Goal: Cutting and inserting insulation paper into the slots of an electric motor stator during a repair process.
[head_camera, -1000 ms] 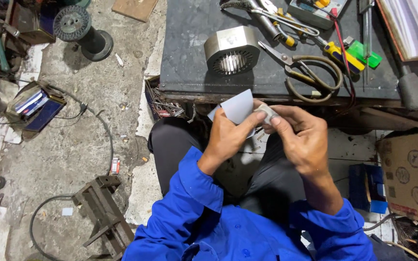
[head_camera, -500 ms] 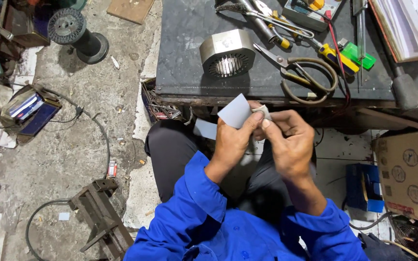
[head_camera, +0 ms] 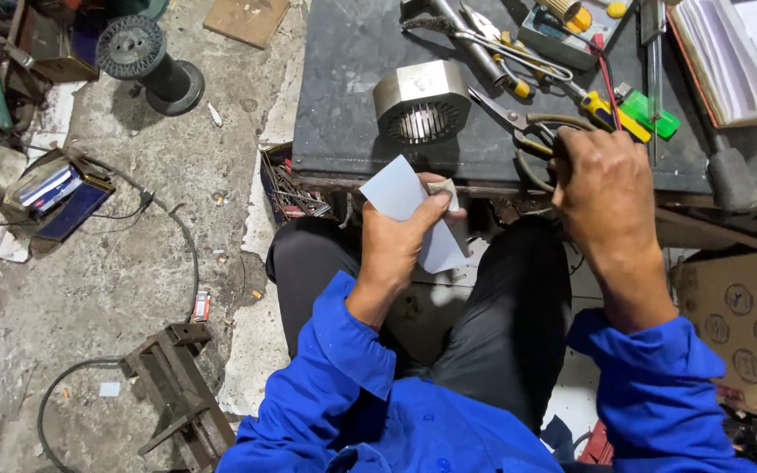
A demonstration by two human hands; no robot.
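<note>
My left hand (head_camera: 400, 241) is shut on a pale grey sheet of paper (head_camera: 396, 188), pinching it upright over my lap, just in front of the bench edge. My right hand (head_camera: 602, 184) rests on the dark workbench (head_camera: 343, 88), its fingers curled around the handle loops of large scissors (head_camera: 532, 131). The scissor blades point left towards a metal motor stator (head_camera: 422, 101) with a slotted bore, which stands near the bench's front edge. My sleeves are blue and my trousers black.
Screwdrivers (head_camera: 602, 109), pliers, a green object (head_camera: 650, 114), a hammer (head_camera: 729, 171) and an open book (head_camera: 729, 52) lie on the bench. A wire spool (head_camera: 142, 52), a metal frame (head_camera: 177, 394) and cables are on the floor at left. A cardboard box (head_camera: 746, 324) stands at right.
My right hand has let go of the paper and moved right and forward onto the scissors. My left hand alone keeps the paper, lowered slightly.
</note>
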